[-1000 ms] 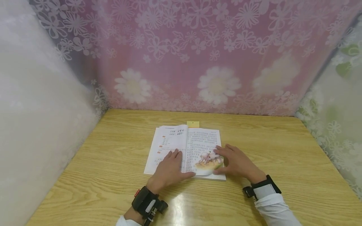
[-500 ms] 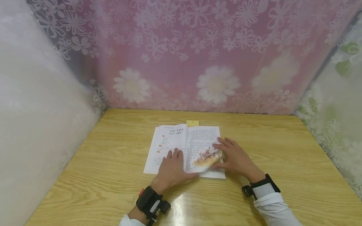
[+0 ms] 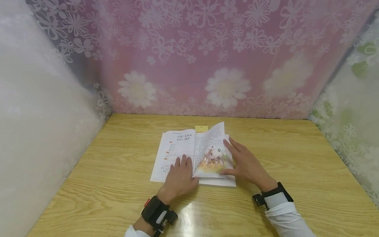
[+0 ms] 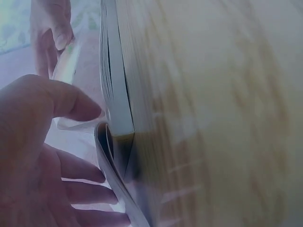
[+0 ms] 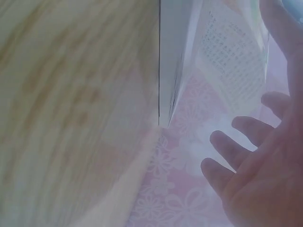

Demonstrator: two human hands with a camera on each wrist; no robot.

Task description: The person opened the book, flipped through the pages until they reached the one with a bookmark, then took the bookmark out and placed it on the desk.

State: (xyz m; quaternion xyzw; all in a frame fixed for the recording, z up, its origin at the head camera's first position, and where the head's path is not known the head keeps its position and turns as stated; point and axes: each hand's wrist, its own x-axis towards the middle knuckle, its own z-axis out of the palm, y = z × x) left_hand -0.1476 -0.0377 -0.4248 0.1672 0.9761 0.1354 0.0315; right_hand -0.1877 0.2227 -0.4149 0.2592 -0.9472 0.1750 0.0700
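Right fingers [image 3: 231, 148] touch the raised page edge [image 3: 223, 159], wide tabletop [image 3: 296, 158] alongside.

Behind the left hand [image 3: 179, 179] sits a bulky black wristband [image 3: 151, 210] with a small red tag [image 3: 147, 202], a dark rounded camera [image 3: 171, 217] towards the thumb side and what may be a pale strip [image 3: 161, 217]. Behind the right hand [image 3: 248, 166] is a black strap [image 3: 284, 191]; farther back, creased white sleeves [image 3: 287, 217].
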